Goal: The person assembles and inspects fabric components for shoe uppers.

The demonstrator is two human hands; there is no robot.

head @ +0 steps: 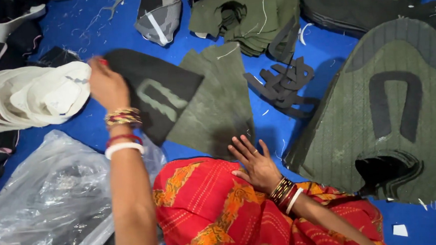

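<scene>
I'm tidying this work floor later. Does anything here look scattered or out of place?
Yes. Dark cut strips lie in a loose tangle on the blue floor, apart from the neat stacks. Pale threads and white scraps litter the floor too.

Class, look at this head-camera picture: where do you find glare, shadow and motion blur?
Head view: glare streaks the crumpled clear plastic bag; the left hand, holding the dark fabric piece, is softened by motion blur; the right hand rests flat and sharp beside the olive fabric piece; soft shadows fall on the blue surface beside the big green stack.
</scene>
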